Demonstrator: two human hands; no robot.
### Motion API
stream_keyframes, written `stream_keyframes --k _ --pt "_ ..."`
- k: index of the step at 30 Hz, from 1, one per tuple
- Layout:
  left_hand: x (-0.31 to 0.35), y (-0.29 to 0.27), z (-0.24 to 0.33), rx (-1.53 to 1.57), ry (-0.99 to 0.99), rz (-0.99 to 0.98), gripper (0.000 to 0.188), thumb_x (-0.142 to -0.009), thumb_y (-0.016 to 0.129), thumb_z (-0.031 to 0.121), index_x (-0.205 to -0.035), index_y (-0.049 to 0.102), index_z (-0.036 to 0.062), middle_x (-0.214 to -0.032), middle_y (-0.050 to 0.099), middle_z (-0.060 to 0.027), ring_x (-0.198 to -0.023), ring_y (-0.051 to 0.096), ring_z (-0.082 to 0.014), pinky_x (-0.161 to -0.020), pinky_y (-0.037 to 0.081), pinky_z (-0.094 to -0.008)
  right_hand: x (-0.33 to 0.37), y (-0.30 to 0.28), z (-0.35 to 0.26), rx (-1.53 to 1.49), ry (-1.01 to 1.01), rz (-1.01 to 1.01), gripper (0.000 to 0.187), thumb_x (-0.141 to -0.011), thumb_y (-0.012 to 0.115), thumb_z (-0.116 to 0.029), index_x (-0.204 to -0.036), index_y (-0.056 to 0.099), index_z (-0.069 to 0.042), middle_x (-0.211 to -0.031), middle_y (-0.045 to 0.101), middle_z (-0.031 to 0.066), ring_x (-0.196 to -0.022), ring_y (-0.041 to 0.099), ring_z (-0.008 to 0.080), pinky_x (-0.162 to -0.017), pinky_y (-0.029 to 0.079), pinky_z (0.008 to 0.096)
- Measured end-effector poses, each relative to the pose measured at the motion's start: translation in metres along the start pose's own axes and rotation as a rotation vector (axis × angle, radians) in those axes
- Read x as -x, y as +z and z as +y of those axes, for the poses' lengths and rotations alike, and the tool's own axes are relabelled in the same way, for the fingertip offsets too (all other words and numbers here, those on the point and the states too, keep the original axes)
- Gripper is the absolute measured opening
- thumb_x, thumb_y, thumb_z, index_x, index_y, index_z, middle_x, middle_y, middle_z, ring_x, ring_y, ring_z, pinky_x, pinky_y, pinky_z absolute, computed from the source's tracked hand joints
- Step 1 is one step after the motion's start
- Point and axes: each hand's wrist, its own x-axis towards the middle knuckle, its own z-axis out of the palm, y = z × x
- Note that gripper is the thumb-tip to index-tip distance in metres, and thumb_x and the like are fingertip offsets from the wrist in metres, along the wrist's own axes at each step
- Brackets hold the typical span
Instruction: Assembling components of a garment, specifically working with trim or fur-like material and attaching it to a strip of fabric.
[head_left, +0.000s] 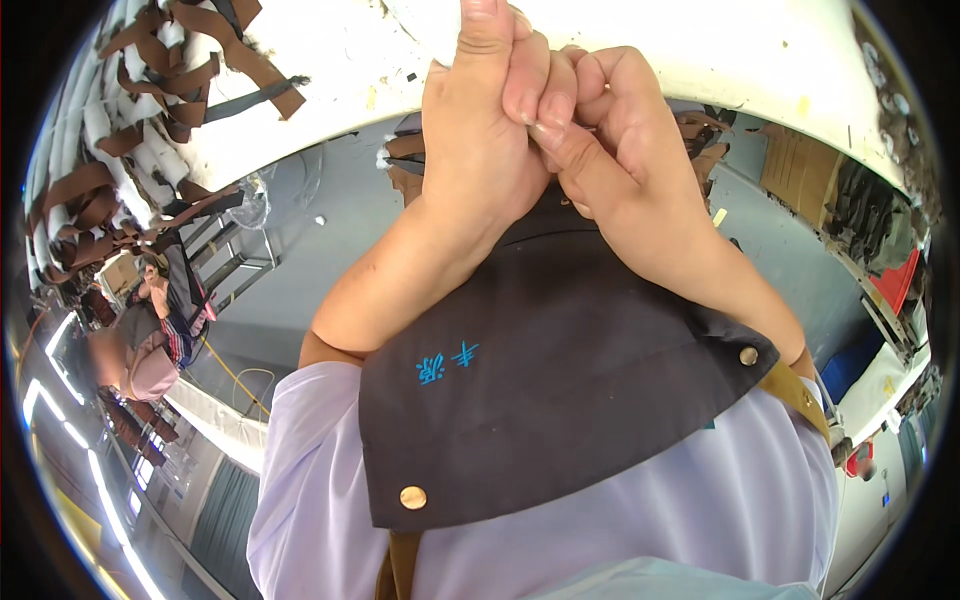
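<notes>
1. While both hands are raised to the top centre of the frame, the left hand (470, 135) and the right hand (640, 140) press against each other in front of a white worktop (360, 60), which curves across the upper edge.
2. The left thumb points up, apart from its fingers, which curl together with their nails showing. The right thumb bends in until its tip meets the left fingertips, and the right fingers fold tightly. Whether anything is pinched between the hands, I cannot tell.
3. Below the hands, a dark apron (540, 370) with blue lettering and metal studs fills the centre, over a pale lilac shirt (310, 430).
4. Brown strips (245, 62) lie tangled at the upper left, some on the worktop.
5. At the left, a co-worker in a pink cap (155, 375) appears small.
6. At the upper right, a cardboard box (800, 170) stands beyond the worktop's edge, near a red item (897, 280).
</notes>
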Motion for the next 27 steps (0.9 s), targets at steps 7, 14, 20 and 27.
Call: stream_keyframes --k 7,14,20,27 --pt "0.002 0.003 -0.004 -0.180 -0.024 -0.025 0.040 -0.093 0.043 0.039 -0.065 0.046 0.0110 -0.047 0.037 0.0032 -0.045 0.040 -0.0111 -0.048 0.039 -0.0276 -0.004 -0.002 0.010 -0.174 0.093 0.055 0.018 -0.086 0.052 -0.003 -0.092 0.035 -0.002 -0.082 0.045 0.0041 -0.071 0.045 0.0086 -0.059 0.041 0.0236" --pt "-0.006 -0.017 -0.005 0.193 -0.170 -0.092 0.034 -0.092 0.042 0.044 -0.088 0.047 0.0103 -0.065 0.048 0.0047 -0.076 0.053 -0.0128 -0.073 0.043 -0.0300 -0.012 -0.043 0.000 0.398 -0.199 -0.162 0.020 -0.082 0.057 -0.002 -0.088 0.038 -0.005 -0.074 0.046 0.0012 -0.066 0.043 0.0073 -0.055 0.038 0.0241" --pt "-0.015 -0.019 0.019 0.315 -0.200 -0.221 0.032 -0.089 0.043 0.042 -0.094 0.052 0.0108 -0.085 0.058 -0.0008 -0.108 0.049 -0.0244 -0.094 0.034 -0.0442 -0.032 -0.131 -0.036 0.871 -0.133 0.164 0.023 -0.082 0.061 -0.015 -0.096 0.046 -0.006 -0.079 0.051 0.0081 -0.068 0.048 0.0166 -0.062 0.040 0.0266" --pt "-0.013 0.006 0.013 0.185 -0.150 -0.217 0.052 -0.088 0.042 0.050 -0.119 0.047 0.0086 -0.123 0.048 -0.0138 -0.116 0.043 -0.0283 -0.093 0.036 -0.0448 -0.061 -0.119 -0.032 1.434 -0.808 0.396 0.056 -0.071 0.072 -0.028 -0.116 0.049 -0.004 -0.096 0.055 0.0103 -0.094 0.051 0.0273 -0.081 0.041 0.0372"
